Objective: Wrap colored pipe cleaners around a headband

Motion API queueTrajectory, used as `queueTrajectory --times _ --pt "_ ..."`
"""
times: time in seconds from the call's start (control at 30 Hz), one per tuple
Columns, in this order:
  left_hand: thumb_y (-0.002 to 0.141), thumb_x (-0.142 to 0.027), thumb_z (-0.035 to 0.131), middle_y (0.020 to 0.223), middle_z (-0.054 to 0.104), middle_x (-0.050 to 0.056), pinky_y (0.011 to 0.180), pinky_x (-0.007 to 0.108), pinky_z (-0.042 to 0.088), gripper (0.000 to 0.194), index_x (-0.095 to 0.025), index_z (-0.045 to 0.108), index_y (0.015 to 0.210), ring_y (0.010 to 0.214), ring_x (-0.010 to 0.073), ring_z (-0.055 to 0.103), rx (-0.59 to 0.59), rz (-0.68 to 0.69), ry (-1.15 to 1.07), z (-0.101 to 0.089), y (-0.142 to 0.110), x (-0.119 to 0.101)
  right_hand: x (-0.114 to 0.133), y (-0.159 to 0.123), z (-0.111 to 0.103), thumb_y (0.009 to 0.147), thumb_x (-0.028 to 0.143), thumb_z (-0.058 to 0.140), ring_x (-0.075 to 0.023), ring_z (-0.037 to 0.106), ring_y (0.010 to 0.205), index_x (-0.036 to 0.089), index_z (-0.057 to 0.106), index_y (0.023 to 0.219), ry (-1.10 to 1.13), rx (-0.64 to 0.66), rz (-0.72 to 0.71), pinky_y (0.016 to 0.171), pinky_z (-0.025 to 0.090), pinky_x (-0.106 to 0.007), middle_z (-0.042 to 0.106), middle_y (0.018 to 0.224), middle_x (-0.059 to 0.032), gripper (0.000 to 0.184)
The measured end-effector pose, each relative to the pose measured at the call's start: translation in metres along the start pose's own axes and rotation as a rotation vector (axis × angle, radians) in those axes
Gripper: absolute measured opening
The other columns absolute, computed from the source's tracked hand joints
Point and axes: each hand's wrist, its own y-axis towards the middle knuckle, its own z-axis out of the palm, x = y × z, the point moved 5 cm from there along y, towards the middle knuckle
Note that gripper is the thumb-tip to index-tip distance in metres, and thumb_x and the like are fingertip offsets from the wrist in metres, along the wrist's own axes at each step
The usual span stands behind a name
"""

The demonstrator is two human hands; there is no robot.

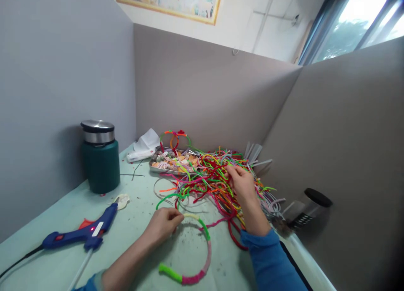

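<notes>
My left hand (163,224) pinches one end of a curved hoop (208,253) wrapped in bands of cream, green, pale pink, magenta and bright green pipe cleaner. The hoop forms an open C just above or on the table. Farther right, my right hand (241,182) reaches into a big tangled heap of coloured pipe cleaners (217,165). Its fingers are closed together at a red pipe cleaner (221,170); the fingertips are partly hidden by the hand. A green pipe cleaner (167,197) curves over the table beyond my left hand.
A blue glue gun (78,234) with a lit red light lies at left, its cord running off the edge. Behind it stands a green jar (101,165). A metal tray (154,169) of small pieces, white tissue (147,144) and a clear container (311,207) border the heap. Grey partitions surround the table.
</notes>
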Motion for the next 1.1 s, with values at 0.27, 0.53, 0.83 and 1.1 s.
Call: queueTrajectory --times 0.27,0.53,0.83,1.1 --pt "0.072 -0.044 0.050 0.048 0.053 -0.001 0.050 0.023 0.030 0.035 -0.014 0.067 0.069 0.048 0.0128 0.046 0.022 -0.005 0.015 0.001 -0.002 -0.003 0.028 0.002 -0.007 0.077 0.037 0.051 -0.0150 0.053 0.053 0.015 0.067 0.066 -0.449 -0.254 -0.345 0.053 0.036 -0.024 0.063 0.057 -0.0032 0.029" --pt "0.074 -0.042 0.048 0.049 0.053 0.000 0.050 0.023 0.030 0.036 -0.012 0.068 0.071 0.048 0.0124 0.045 0.026 0.006 0.018 0.001 -0.003 -0.006 0.007 -0.007 -0.024 0.078 0.037 0.050 -0.0115 0.047 0.042 0.015 0.062 0.076 -0.143 -0.408 -0.164 0.041 0.034 -0.023 0.066 0.062 -0.0042 0.026" --pt "0.075 -0.040 0.049 0.047 0.049 0.000 0.045 0.022 0.027 0.036 -0.011 0.064 0.061 0.045 0.0095 0.039 0.193 0.102 -0.011 0.011 -0.008 -0.006 -0.043 -0.068 0.104 0.073 0.023 0.053 -0.0055 0.043 0.035 0.016 0.059 0.063 0.011 0.777 0.400 0.036 0.028 -0.017 0.066 0.057 -0.0004 0.013" --pt "0.073 -0.039 0.051 0.048 0.050 0.000 0.044 0.021 0.027 0.033 -0.010 0.065 0.066 0.044 0.0088 0.038 0.203 0.043 -0.054 0.013 -0.007 -0.006 -0.056 -0.035 0.151 0.071 0.017 0.057 -0.0090 0.053 0.051 0.015 0.059 0.060 0.110 0.642 0.352 0.043 0.034 -0.017 0.061 0.057 0.0007 0.011"
